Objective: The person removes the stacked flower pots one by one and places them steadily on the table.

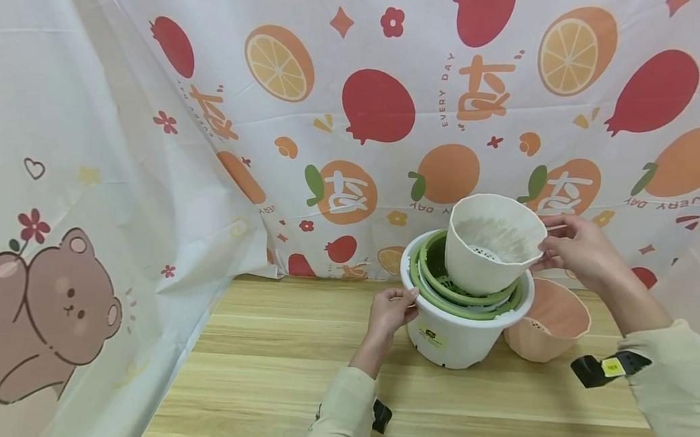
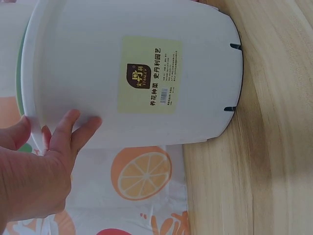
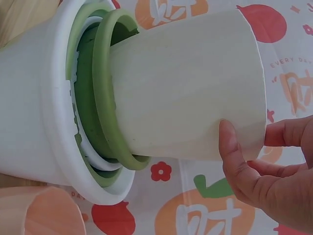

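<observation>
A large white flowerpot [image 1: 457,344] with a yellowish label [image 2: 149,73] stands upright on the wooden table. Nested inside it are green pots [image 1: 433,255] and a white one, their rims showing. A cream pot with a wavy rim [image 1: 474,271] sits tilted in the top green pot, its lower end hidden inside. My right hand [image 1: 576,248] pinches the cream pot's rim, thumb outside and fingertips at the edge. On the left side, my left hand [image 1: 391,313] grips the large white pot's rim between thumb and fingers.
A pink pot [image 1: 546,327] stands close against the right side of the white pot. Behind the pots hangs a fruit-patterned cloth [image 1: 307,127], continuing on the left with a bear print [image 1: 70,300]. Wooden tabletop [image 1: 266,368] extends in front and left.
</observation>
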`<state>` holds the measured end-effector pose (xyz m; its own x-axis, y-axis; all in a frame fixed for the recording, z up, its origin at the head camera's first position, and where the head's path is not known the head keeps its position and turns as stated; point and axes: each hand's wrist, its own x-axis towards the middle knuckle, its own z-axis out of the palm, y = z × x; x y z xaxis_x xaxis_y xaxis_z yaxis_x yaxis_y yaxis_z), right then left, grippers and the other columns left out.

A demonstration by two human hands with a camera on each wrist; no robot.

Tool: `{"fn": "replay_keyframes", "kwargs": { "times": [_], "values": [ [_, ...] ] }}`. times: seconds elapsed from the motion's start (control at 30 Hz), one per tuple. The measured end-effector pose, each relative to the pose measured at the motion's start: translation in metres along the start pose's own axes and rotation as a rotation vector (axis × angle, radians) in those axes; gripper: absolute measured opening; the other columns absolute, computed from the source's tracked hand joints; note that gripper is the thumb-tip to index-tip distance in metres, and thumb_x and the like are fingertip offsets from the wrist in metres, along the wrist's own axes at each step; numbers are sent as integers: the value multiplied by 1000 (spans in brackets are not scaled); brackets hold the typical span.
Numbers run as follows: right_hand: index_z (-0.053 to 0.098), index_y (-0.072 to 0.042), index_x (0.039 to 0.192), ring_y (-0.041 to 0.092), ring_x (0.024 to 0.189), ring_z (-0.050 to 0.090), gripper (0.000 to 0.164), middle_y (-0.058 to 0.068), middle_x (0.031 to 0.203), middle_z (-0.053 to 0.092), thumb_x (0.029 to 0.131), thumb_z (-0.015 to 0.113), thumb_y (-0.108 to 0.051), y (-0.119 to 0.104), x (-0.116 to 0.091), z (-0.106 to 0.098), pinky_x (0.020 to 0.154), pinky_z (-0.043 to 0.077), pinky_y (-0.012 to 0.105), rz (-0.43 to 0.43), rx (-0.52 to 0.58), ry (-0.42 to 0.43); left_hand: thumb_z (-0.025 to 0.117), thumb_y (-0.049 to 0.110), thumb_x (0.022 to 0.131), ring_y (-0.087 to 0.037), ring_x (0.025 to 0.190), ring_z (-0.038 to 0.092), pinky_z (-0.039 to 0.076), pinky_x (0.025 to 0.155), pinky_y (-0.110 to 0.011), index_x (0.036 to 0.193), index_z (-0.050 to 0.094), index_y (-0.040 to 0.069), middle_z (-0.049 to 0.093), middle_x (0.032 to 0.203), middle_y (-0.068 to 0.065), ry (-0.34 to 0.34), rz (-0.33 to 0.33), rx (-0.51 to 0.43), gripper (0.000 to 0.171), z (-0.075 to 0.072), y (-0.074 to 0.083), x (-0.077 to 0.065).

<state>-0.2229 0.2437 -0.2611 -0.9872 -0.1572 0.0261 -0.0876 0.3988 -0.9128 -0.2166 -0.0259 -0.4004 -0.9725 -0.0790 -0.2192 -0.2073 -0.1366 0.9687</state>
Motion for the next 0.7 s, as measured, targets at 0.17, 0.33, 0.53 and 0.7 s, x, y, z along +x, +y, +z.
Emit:
{"fn": "replay_keyframes", "kwargs": {
  "times": [0.17,0.33,0.53,0.7],
  "values": [
    [27,11,131,15,76,61,44,25,114,38,92,43,-2,-1,-1,-3,70,56,35,-1,-6,9,63,18,87,-18,76,64,55,71,-26,98,59,-6,64,87,-14,-3,3,2,27,0,0,0],
    [27,8,133,12,76,60,45,23,113,39,92,44,-3,-2,-2,-6,69,56,32,10,-31,25,63,18,87,-18,76,64,55,71,-27,97,59,-6,64,86,-14,-1,2,2,26,0,0,0],
    [27,11,132,13,74,62,45,24,114,41,92,43,0,-4,-3,-10,70,56,34,-2,-13,39,63,17,88,-17,75,64,55,70,-26,96,59,-6,64,85,-13,-2,4,0,24,0,0,0],
    [27,12,132,12,73,61,45,24,115,40,92,43,-3,-5,-6,-14,68,56,31,-8,-56,54,62,16,88,-16,74,63,55,70,-26,96,59,-6,64,86,-14,-3,10,-1,24,0,0,0]
  ]
}}
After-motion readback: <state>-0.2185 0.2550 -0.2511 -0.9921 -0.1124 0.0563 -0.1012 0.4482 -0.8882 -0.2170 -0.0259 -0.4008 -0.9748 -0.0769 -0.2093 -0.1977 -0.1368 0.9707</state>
